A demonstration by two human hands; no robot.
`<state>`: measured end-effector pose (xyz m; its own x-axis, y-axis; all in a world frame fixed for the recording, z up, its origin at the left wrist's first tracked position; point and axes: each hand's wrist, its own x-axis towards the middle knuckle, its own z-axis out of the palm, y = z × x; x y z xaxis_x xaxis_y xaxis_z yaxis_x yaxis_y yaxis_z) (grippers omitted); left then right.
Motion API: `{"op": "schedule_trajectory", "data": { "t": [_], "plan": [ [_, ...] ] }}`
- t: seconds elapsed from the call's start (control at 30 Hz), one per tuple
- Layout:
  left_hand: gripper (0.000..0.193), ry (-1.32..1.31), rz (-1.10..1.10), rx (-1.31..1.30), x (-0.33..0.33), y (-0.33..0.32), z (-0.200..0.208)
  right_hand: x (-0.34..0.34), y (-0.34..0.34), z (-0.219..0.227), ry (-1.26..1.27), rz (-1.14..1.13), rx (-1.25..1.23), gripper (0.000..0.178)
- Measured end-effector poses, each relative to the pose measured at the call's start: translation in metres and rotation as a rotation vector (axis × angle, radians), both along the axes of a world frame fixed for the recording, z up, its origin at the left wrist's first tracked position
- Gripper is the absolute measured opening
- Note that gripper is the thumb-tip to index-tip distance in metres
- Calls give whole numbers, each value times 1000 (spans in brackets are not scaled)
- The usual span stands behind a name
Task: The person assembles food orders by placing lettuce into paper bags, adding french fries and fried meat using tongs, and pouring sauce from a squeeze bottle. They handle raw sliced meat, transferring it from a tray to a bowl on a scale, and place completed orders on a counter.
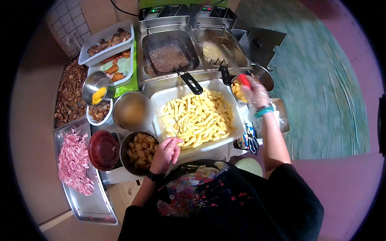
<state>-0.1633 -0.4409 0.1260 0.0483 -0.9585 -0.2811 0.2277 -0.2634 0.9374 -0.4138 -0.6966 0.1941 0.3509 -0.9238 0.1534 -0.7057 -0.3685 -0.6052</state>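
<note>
My right hand (258, 96), in a clear plastic glove with a teal band at the wrist, grips a long utensil by its red handle (243, 80). Motion blurs the utensil's far part, which reaches toward the right fryer basin (238, 56); its kind cannot be made out. Pale food lies in that basin's basket (213, 51). My bare left hand (168, 152) is loosely curled at the near left corner of a white tub (240, 138), with nothing visible in it. Pale yellow fries (199, 116) fill the tub between my hands.
Bubbling oil fills the left fryer basin (169, 56); black basket handles (191, 82) stick out above the tub. Left stand a pot of browned chunks (142, 150), a dark red bowl (103, 150) and a tray of raw pink meat (75, 162). Scissors (252, 141) lie right.
</note>
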Motion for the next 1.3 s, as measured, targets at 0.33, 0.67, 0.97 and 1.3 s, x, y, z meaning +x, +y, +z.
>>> {"op": "schedule_trajectory", "data": {
  "t": [0.33, 0.67, 0.97, 1.3],
  "plan": [
    [25, -43, 19, 66, -5, 1, -8, -197, -30, -10, -76, -578, 239, 31],
    [28, 55, -2, 124, -9, -1, 6, -133, -73, -3, 779, -659, -36, 21],
    [29, 29, 69, 105, -10, 13, -5, 55, 65, -72, 563, 763, -168, 69],
    [25, 180, 165, 74, -5, 26, -9, 99, 47, -120, 731, 724, -309, 63]
  ]
}}
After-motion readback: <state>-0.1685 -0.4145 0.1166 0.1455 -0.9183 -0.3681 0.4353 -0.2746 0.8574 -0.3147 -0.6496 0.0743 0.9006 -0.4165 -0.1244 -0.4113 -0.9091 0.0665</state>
